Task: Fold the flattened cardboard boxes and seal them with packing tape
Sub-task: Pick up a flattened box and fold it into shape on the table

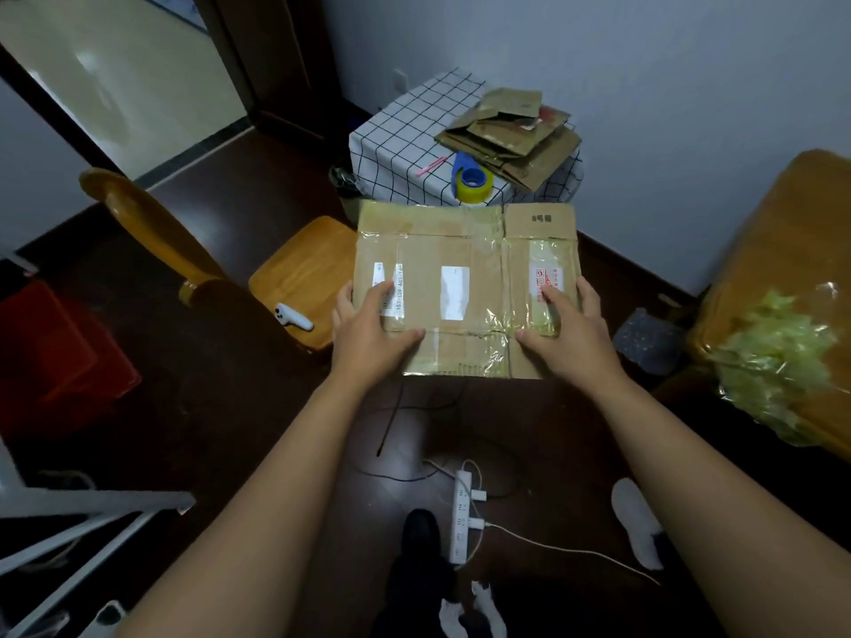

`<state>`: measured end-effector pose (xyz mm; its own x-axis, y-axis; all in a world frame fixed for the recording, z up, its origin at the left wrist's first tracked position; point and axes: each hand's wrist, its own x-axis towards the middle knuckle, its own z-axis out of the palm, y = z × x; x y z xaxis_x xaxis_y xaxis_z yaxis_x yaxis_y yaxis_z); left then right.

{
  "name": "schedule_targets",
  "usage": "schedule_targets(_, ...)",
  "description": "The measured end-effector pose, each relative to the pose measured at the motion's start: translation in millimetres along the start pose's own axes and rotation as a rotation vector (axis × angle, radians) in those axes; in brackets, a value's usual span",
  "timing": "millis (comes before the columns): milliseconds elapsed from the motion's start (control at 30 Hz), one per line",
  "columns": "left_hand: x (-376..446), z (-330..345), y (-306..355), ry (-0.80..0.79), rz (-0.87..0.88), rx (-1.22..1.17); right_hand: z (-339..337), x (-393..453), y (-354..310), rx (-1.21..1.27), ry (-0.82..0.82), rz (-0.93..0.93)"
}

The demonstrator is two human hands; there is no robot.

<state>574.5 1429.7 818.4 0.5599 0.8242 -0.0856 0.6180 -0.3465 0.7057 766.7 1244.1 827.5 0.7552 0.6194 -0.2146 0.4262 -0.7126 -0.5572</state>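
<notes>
A flattened cardboard box (465, 287), patched with old clear tape and white labels, is held out flat above the dark wooden floor (258, 186). The left hand (368, 329) grips its left edge, thumb lying on top and fingers curled round the side; the right hand (566, 329) holds the right edge the same way, thumb spread across the top face. Just beyond the box stands a small table (396, 145) under a checked cloth, set against the pale wall (644, 85). On it lie a roll of packing tape (472, 179) in a blue dispenser, a pink pen (432, 165) and a pile of flattened boxes (511, 135). Left of the box is a wooden chair (299, 274) with a white controller (293, 316) on its seat. Below the box, a white power strip (462, 513) lies on the floor.
</notes>
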Motion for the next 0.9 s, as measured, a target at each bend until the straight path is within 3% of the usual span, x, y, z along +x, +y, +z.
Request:
schedule_targets(433,109,30,45,-0.072,0.079,-0.033,-31,94,1,-0.014,0.099,0.059)
schedule_targets(900,285,96,135,0.023,-0.055,0.092,-75,328,31,0.077,-0.019,-0.032)
